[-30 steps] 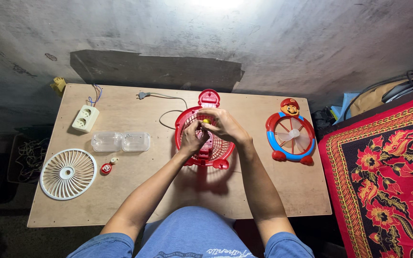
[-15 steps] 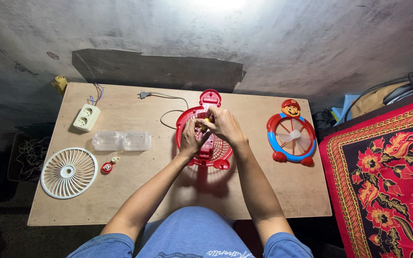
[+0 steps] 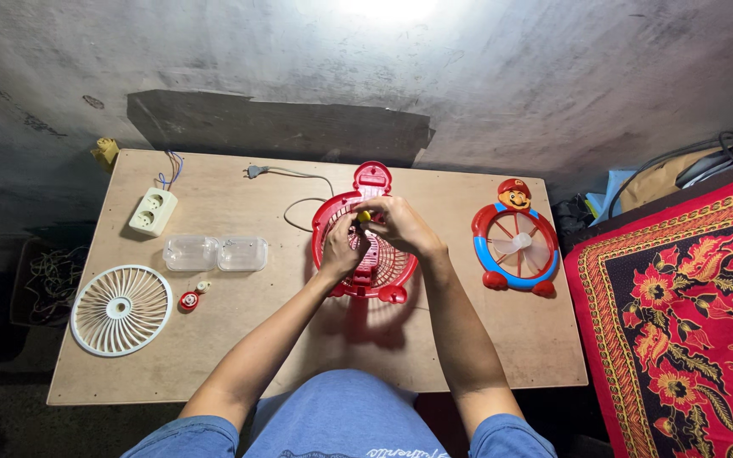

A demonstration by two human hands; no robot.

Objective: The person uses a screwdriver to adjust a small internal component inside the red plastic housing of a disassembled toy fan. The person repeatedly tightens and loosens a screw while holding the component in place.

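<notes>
At far left I see a white fan grille (image 3: 120,309) lying flat on the wooden table (image 3: 485,339), with a white socket strip (image 3: 152,211) above it and a clear plastic box (image 3: 215,253) just to the right. At frame centre sits the red fan housing (image 3: 365,246), its long axis running up-down in the frame, tab end pointing to the wall. My left hand (image 3: 341,248) grips its grille; my right hand (image 3: 396,226) pinches a small yellow-tipped tool (image 3: 363,216) over it. Further right lies a blue-and-red cartoon fan (image 3: 515,242), then a red patterned carpet (image 3: 680,314).
</notes>
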